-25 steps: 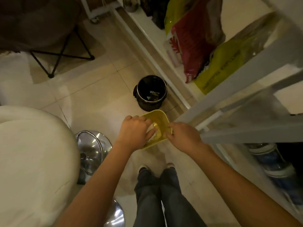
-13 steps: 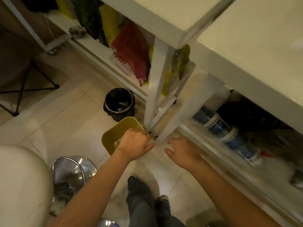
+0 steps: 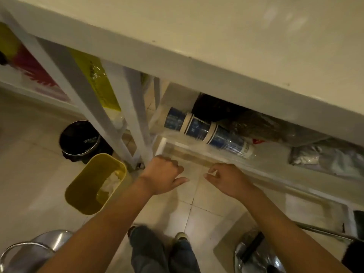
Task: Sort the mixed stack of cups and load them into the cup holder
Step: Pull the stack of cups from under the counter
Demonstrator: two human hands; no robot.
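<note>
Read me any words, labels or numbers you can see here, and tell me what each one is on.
None can be read.
Stack of blue cups under the counter: pale print, too blurred to read.
Yellow bag: dark lettering, too blurred.
Red bag: no readable text.

Both hands out over tiled floor, nothing held: left hand [image 3: 164, 175] loosely curled, right hand [image 3: 228, 179] relaxed. Yellow bin [image 3: 94, 184] sat on floor w/ black bin [image 3: 79, 138] behind. Sleeve of blue cups [image 3: 206, 133] lay on lower shelf.
</note>
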